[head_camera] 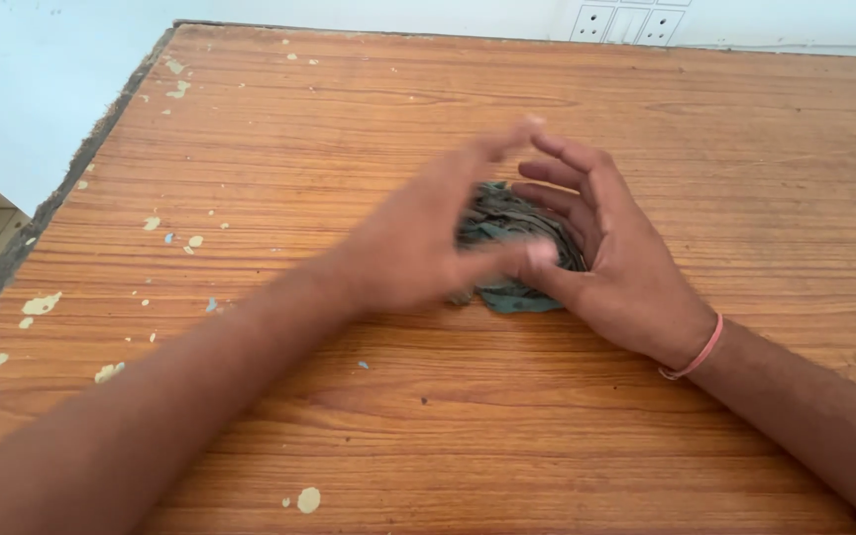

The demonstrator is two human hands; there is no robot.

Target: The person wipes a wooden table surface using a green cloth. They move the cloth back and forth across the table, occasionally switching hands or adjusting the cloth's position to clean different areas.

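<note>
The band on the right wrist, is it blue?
No, the band on the right hand is pinkish orange, while the bundled cloth beside it is grey-green.
</note>
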